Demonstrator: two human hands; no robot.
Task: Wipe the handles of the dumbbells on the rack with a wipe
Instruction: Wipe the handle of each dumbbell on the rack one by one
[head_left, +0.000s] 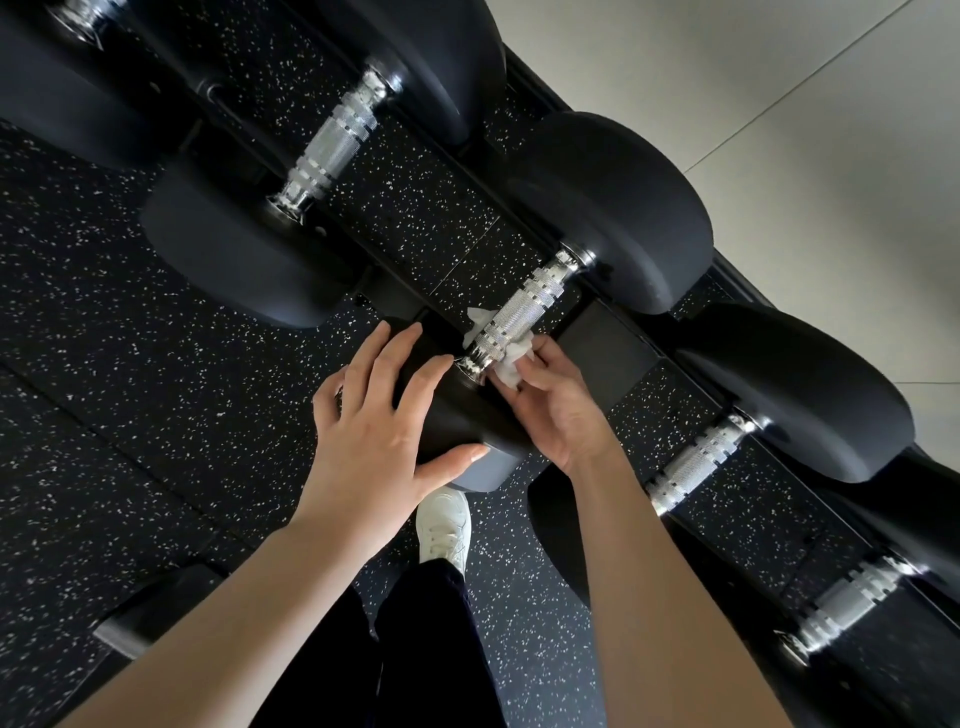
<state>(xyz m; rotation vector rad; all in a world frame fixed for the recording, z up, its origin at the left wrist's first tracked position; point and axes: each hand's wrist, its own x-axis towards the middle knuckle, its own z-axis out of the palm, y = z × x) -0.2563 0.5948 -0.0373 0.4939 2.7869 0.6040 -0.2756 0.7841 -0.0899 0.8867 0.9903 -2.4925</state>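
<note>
Head view: a rack (605, 338) of black dumbbells runs diagonally from upper left to lower right, above a black speckled floor (130, 364). The middle dumbbell (613, 208) lies with one head far and one head near. Its knurled chrome handle (524, 309) spans the gap between the rack rails.

The left hand (374, 431) rests flat on the near head (467, 415) of this dumbbell. Its fingers (395, 348) are straight and spread, released, with the thumb laid along the lower edge of the head.

The right hand (550, 400) sits just beside the near end of the handle. Its fingers (524, 382) are curled and pinch a white wipe (506, 364). The wipe is crumpled and passes under the handle at its near end, touching the chrome; one corner shows on the left side of the handle, the bulk on the right. How far the wipe wraps the underside cannot be told, as the handle hides it.

Further handles show along the rack: one at upper left (332, 143), one at lower right (698, 462) and one near the bottom right edge (852, 605). Each is well apart from both hands.

Below the near head a white shoe (444, 525) stands on the floor, with a dark trouser leg (415, 623) above it. Pale floor tiles (779, 78) fill the upper right corner beyond the rack
</note>
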